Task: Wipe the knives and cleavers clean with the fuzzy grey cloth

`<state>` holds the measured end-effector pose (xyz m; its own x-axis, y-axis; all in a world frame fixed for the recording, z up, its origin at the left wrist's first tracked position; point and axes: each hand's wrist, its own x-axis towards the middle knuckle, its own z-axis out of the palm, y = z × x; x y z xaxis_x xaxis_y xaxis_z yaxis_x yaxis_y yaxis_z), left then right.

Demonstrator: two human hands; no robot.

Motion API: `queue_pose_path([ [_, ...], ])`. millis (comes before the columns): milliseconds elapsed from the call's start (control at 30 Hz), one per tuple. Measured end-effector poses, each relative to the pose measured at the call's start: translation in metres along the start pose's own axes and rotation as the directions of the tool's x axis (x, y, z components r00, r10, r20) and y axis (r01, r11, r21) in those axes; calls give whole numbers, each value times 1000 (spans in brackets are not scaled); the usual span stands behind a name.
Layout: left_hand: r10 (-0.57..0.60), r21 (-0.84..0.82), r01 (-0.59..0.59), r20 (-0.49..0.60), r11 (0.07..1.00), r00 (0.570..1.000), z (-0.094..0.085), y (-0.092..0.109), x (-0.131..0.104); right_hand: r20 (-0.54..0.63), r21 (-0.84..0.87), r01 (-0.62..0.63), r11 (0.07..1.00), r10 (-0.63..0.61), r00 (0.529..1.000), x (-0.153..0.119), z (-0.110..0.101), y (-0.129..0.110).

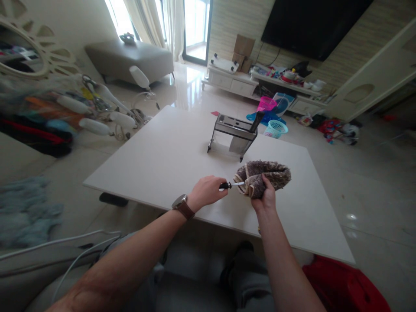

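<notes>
Metal rack (234, 124) beyond brown cloth (256, 170), white table (156, 160), baskets (274, 132) behind (one pink)

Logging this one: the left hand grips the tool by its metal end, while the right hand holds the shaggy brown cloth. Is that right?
Not quite. The head view shows the left hand gripping the tool by its black handle, with the metal end pointing toward the cloth. The right hand does hold the shaggy brown cloth.
</notes>
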<state>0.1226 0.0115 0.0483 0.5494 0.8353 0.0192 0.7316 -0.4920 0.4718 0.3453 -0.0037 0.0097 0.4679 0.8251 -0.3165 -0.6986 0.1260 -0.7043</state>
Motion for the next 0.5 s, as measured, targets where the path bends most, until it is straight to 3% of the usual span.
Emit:
queue_pose_path([
  [100,2,13,-2,-4,1000,1000,-1,1,0,-86,23,-30,999,32,996,-1,2,0],
  [500,5,1,-5,12,1000,1000,-1,2,0,-133,30,-40,999,44,990,-4,7,-3],
])
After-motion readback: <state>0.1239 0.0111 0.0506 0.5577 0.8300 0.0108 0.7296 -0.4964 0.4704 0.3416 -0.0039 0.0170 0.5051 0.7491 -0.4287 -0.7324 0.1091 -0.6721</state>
